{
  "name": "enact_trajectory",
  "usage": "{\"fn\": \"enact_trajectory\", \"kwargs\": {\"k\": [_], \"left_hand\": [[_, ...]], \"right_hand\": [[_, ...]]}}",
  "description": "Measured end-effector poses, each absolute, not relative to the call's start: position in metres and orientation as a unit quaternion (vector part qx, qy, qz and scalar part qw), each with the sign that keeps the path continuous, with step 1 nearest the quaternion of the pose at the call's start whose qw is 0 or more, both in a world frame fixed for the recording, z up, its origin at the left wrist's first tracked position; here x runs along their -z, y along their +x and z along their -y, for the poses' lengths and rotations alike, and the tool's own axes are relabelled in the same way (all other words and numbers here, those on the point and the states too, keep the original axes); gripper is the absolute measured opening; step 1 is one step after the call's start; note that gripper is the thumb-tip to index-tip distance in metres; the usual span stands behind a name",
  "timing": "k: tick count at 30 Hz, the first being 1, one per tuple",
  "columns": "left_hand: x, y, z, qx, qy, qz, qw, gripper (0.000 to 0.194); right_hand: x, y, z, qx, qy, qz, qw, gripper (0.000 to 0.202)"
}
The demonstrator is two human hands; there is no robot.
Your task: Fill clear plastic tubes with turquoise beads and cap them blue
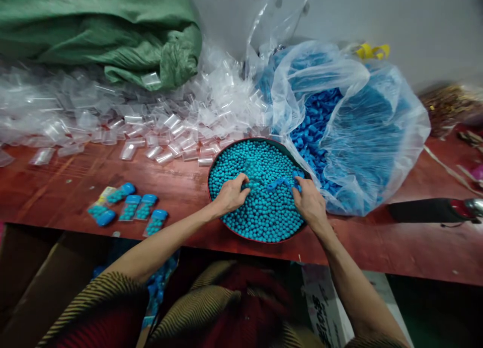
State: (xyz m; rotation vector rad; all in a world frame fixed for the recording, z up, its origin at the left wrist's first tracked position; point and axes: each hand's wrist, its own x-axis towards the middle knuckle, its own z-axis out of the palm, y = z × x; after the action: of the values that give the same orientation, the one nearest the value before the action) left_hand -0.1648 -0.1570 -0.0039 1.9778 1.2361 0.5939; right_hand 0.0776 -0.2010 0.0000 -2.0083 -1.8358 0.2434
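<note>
A round tub [230, 230] full of small turquoise balls [264, 217] stands at the table's front edge. Over its left part is my left hand [233, 193], fingers curled round a clear container [252, 185] that is hard to make out against the balls. My right hand [308, 199] is at the tub's right side, its fingers closed on a blue cap [298, 176]. More blue caps [277, 184] lie on the balls between my hands.
Filled containers with blue caps [131, 207] lie on the red table [188, 197] at left. Behind are piled clear containers [173, 131] and a green sack [113, 30]. A plastic bag [370, 131] of blue caps stands right of the tub; a black cylindrical object [422, 210] lies far right.
</note>
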Motion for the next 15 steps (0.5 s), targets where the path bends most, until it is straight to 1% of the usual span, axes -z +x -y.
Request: {"fn": "enact_trajectory", "kwargs": {"k": [2, 5, 8, 10, 11, 13, 15], "left_hand": [[0.005, -0.165, 0.157, -0.255, 0.74, -0.475, 0.402, 0.023], [0.007, -0.164, 0.155, -0.272, 0.675, -0.478, 0.492, 0.021], [0.006, -0.166, 0.153, -0.229, 0.58, -0.491, 0.609, 0.019], [0.002, -0.17, 0.152, -0.204, 0.528, -0.49, 0.663, 0.021], [0.0, -0.171, 0.153, -0.2, 0.512, -0.487, 0.679, 0.022], [-0.002, -0.173, 0.154, -0.206, 0.494, -0.471, 0.701, 0.027], [-0.003, -0.174, 0.155, -0.214, 0.486, -0.448, 0.719, 0.033]], "right_hand": [[-0.001, 0.069, 0.197, -0.012, -0.656, 0.743, 0.133, 0.036], [0.002, 0.05, 0.187, 0.002, -0.585, 0.81, 0.034, 0.028], [0.006, 0.043, 0.181, 0.004, -0.576, 0.818, -0.005, 0.018], [0.006, 0.045, 0.182, 0.01, -0.597, 0.802, 0.008, 0.018], [0.005, 0.046, 0.183, 0.01, -0.61, 0.792, 0.028, 0.02], [0.001, 0.047, 0.187, -0.008, -0.634, 0.767, 0.099, 0.026], [-0.005, 0.041, 0.19, -0.073, -0.643, 0.739, 0.187, 0.032]]}}
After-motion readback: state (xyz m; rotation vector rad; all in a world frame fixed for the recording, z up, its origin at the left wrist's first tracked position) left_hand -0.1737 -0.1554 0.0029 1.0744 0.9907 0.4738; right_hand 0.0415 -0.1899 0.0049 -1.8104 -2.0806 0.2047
